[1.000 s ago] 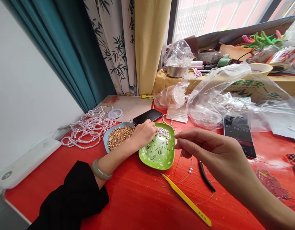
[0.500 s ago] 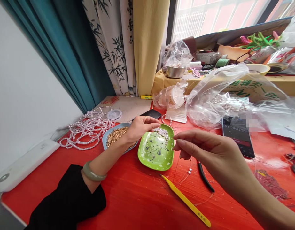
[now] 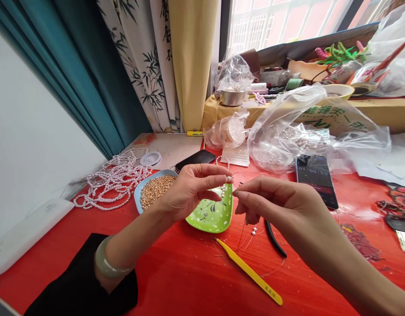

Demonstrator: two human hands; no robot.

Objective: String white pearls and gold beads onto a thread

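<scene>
My left hand [image 3: 189, 191] is raised over the green dish [image 3: 209, 215] and pinches a small white pearl bead [image 3: 228, 178] between thumb and forefinger. My right hand [image 3: 281, 206] is close to its right, fingers pinched on a thin clear thread [image 3: 245, 228] that hangs down with two small beads [image 3: 254, 230] near the table. The fingertips of both hands almost meet. More pearls [image 3: 223, 189] lie in the green dish behind my left fingers. A blue dish of gold beads [image 3: 154, 191] sits just left of it.
On the red table [image 3: 189, 272] lie yellow tweezers [image 3: 248, 272], black pliers [image 3: 274, 237], two phones [image 3: 316, 180], pearl strands [image 3: 113, 180], a white device [image 3: 24, 237] and plastic bags [image 3: 288, 131]. The windowsill behind is cluttered.
My left hand has lifted from the green dish with a pearl and moved right toward my right hand. The view has shifted slightly right.
</scene>
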